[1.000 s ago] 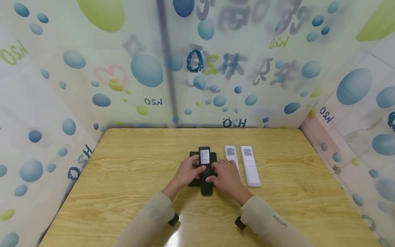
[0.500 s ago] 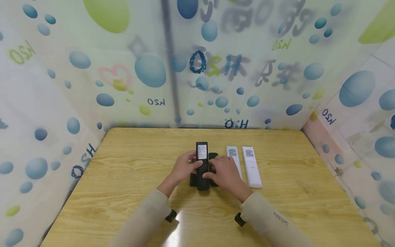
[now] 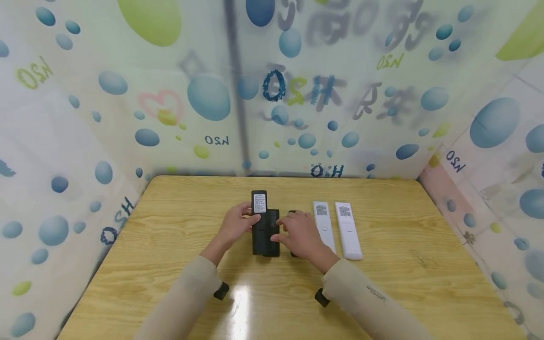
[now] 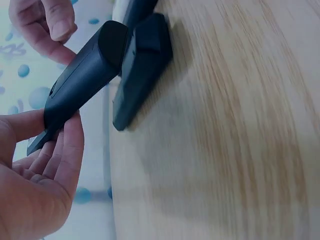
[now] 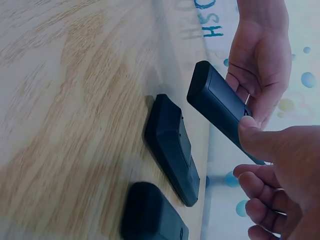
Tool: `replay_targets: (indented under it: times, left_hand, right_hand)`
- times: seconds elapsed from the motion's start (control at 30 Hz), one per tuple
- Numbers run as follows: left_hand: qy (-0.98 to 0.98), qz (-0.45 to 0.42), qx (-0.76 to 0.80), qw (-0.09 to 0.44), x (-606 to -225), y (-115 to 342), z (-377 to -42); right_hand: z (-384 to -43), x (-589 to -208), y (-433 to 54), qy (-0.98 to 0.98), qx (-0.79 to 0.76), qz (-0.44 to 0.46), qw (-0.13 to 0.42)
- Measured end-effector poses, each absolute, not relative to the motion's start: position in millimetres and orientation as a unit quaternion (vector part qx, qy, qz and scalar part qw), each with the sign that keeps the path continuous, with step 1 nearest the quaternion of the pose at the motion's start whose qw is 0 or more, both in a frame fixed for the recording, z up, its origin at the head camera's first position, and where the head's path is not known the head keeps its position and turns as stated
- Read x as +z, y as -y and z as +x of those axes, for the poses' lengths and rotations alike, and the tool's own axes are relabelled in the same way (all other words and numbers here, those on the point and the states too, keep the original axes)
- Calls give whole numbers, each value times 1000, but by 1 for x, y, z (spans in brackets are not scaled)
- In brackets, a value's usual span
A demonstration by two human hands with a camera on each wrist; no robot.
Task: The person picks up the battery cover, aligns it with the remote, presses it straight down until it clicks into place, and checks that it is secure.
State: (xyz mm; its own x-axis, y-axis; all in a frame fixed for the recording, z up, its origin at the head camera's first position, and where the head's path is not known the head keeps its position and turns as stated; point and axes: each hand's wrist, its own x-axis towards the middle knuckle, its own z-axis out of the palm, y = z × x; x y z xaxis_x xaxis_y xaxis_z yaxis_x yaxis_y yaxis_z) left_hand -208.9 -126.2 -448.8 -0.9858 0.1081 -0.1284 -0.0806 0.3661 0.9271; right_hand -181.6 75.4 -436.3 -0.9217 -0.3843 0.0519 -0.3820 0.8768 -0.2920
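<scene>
My left hand (image 3: 235, 221) holds a black remote control (image 3: 259, 236) back side up, thumb on its near edge, fingers curled beneath. In the left wrist view the held remote is tilted above the table, with a battery cover line on its back. A second black remote (image 3: 274, 231) lies partly behind it on the table. My right hand (image 3: 299, 236) hovers beside them with fingers loosely bent; its thumb overlaps the held remote in the right wrist view. Under that hand a third black remote (image 5: 152, 215) lies mostly hidden in the head view.
To the right lie two white remotes, the nearer one (image 3: 325, 229) and the farther one (image 3: 349, 231), labels up. The wooden table (image 3: 178, 203) meets a patterned curtain-like wall (image 3: 204, 160) at its back edge. Side walls (image 3: 493, 189) carry the same pattern.
The held black remote has moved left in my left hand, away from the right hand. The right hand has let go of it and shifted slightly left, and the black remotes beneath are more exposed.
</scene>
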Motion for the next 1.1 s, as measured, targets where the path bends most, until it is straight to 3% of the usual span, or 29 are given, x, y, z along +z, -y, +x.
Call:
replay_targets:
  times: [0.8, 1.1]
  left_hand:
    - [-853, -73, 502, 119, -472, 156, -218]
    - [-887, -99, 441, 91, -477, 155, -218]
  right_hand:
    - [-192, -450, -46, -970, -106, -213, 49]
    - [-193, -451, -48, -969, -107, -217, 42]
